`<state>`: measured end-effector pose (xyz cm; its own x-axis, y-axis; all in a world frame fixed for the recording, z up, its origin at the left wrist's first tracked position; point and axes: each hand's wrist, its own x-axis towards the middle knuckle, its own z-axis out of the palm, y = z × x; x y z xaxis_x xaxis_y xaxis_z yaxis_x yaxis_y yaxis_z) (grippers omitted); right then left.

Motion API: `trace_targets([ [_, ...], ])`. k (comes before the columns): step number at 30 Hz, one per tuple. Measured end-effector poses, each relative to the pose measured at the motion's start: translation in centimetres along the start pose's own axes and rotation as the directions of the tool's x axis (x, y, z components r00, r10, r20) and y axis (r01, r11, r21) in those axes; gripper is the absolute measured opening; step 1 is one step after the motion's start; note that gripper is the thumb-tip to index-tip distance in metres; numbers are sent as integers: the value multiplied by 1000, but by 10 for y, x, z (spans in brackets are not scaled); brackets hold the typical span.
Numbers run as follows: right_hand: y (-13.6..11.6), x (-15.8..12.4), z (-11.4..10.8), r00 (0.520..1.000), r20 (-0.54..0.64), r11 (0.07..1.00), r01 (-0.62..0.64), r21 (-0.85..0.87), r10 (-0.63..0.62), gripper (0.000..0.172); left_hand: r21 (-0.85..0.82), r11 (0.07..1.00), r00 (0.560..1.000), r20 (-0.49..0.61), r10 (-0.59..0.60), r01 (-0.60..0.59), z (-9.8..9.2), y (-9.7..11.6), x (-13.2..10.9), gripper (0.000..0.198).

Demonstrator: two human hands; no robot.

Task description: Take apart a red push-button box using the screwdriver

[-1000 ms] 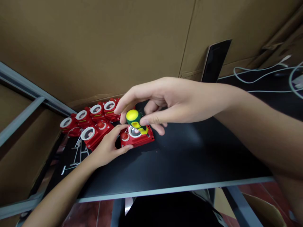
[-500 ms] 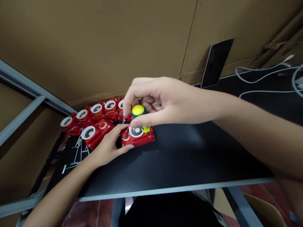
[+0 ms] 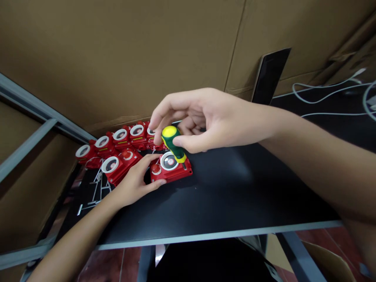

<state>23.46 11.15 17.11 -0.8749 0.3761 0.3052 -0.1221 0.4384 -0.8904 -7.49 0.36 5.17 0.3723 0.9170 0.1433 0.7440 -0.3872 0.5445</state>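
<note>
A red box with a white-ringed round window and a small red dome lies on the black table. My left hand is closed on its left end, thumb along the near side and fingers at the far side. A screwdriver with a green and yellow handle stands slightly tilted, its short shank at the box's right corner. Around the top of this handle curl the thumb and fingers of my right hand, in a loose pinch. The screw under the tip is too small to make out.
Several similar red boxes line the back left, with another red box nearer my left hand. T-shaped metal rods lie at the left. A dark flat panel leans on the cardboard; white cables lie right.
My right hand has risen slightly and loosened around the screwdriver, so more of the handle shows. My left hand and the box stay in place.
</note>
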Motion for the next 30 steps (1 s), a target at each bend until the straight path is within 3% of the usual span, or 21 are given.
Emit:
trace_targets([
  [4,4,2,2,999,46,1000,-12,23,11,32,-11,1000,1000,-1,9,-9,0,-1,-1,66],
  [8,11,2,2,989,55,986,140,-89,-136,11,-1,1000,1000,-3,11,-11,1,-3,0,67],
  [12,12,1,5,985,8,977,172,-124,-173,15,2,1000,1000,-3,19,-19,1,-2,1,67],
  [14,11,1,5,992,2,985,129,-118,-130,13,5,1000,1000,-1,16,-16,1,-2,1,67],
  [19,8,1,3,997,-58,998,42,-50,-45,30,24,1000,1000,-7,11,-11,1,-2,1,68],
  [30,12,2,1,997,3,997,79,-19,-79,23,-12,1000,1000,9,-18,18,0,2,1,68],
])
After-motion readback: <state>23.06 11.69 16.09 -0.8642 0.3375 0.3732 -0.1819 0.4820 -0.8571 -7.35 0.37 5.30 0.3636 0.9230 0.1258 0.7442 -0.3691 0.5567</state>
